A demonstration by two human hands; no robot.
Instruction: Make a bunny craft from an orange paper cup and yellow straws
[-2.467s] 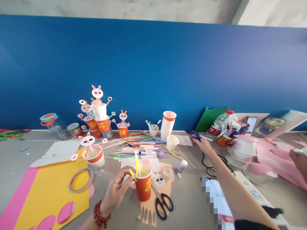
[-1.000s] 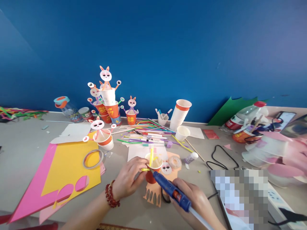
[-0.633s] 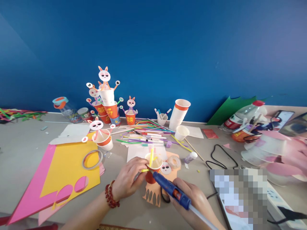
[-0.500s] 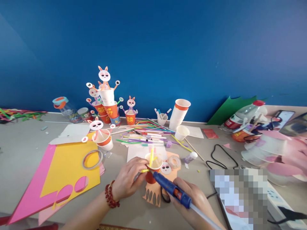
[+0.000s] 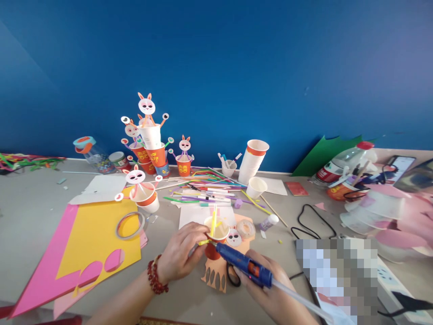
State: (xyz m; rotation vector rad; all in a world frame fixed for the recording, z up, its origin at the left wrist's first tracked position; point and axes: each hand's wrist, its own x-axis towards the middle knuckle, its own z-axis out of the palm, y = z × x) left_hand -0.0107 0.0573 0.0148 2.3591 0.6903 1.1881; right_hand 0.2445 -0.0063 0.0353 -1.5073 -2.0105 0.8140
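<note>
A red paper cup [image 5: 213, 253] with a pale inside stands at the front middle, with yellow pipe cleaners [image 5: 214, 220] rising from it. My left hand [image 5: 184, 250] is closed at the cup's left side, its fingers pinching a short yellow pipe cleaner end [image 5: 203, 242] that sticks out there. In my right hand [image 5: 267, 280] is a blue hot glue gun [image 5: 243, 265] with a clear glue stick out its back. Its nozzle points at the cup's side, close to that yellow end; whether it touches I cannot tell. A paper rabbit face [image 5: 233, 237] lies just right of the cup.
Rabbit-topped cups [image 5: 145, 194] stand at the left, behind a roll of tape [image 5: 130, 225] and yellow paper [image 5: 101, 230]. Pipe cleaners and markers [image 5: 209, 189] lie across the back. Stacked cups [image 5: 252, 162], a glue stick [image 5: 269, 222], black scissors [image 5: 233, 275] and a power strip [image 5: 389, 275] are nearby.
The glue gun's back end has swung slightly right and down, its nozzle staying at the cup. My right hand has shifted with it; my left hand stays almost still.
</note>
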